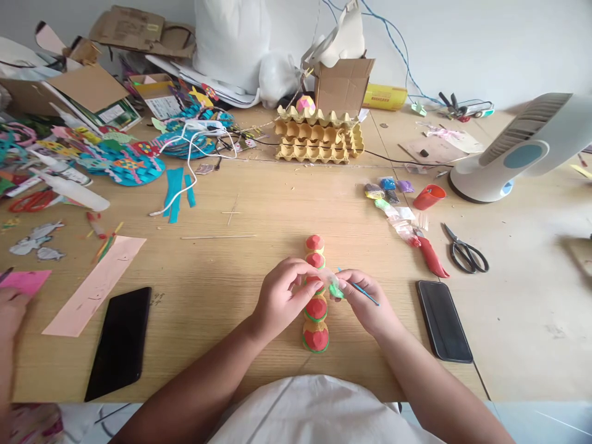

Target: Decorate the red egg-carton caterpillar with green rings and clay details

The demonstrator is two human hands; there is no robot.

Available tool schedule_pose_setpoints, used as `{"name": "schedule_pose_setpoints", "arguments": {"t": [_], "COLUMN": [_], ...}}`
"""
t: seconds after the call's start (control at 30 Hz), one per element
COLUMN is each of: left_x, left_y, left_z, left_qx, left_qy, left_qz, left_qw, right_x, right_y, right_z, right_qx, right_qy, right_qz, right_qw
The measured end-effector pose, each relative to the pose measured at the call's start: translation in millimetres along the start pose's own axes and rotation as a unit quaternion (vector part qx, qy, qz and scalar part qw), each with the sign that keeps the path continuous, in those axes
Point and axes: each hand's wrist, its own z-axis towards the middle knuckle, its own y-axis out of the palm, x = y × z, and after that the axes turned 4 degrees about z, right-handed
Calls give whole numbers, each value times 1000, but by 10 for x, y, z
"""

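Note:
My left hand (283, 293) pinches the edge of a small clear plastic bag (327, 277). Green clay (336, 290) sits in its right end. My right hand (365, 305) grips the bag from the other side and also holds a thin blue stick (369, 295) slanting across its fingers. Below both hands, an egg-carton strip (316, 338) with red-painted cups and green rims lies lengthwise on the table. The hands hide part of the strip's middle.
To the right are scissors (467, 250), a red-handled tool (432, 254), a phone (444, 320), a red cup (429, 197), clay packets (392, 187) and a fan (504, 157). Left are another phone (120, 342), pink paper (95, 287) and another person's hand (12, 311). Egg cartons (319, 139) stand behind.

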Motion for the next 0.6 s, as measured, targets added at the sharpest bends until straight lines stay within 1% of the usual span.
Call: {"name": "schedule_pose_setpoints", "arguments": {"t": [0.13, 0.23, 0.33, 0.5, 0.6], "left_x": [-7, -14, -25, -17, -2], "left_y": [32, 44, 41, 36, 38], "left_z": [-9, -2, 4, -16, -27], "left_qx": [-9, -14, -14, 18, 11], "left_qy": [-45, -64, -51, 5, 3], "left_qz": [-20, -41, -50, -33, -31], "left_qw": [999, 997, 997, 999, 999], "right_x": [-8, -10, -9, -2, 5], "right_y": [2, 7, 17, 32, 39], "right_z": [6, 8, 2, -2, 8], "right_qx": [7, 3, 0, 30, 47], "right_qy": [6, 13, 16, -6, -15], "right_qz": [2, -11, -16, -16, -30], "right_qw": [1000, 1000, 1000, 999, 998]}}
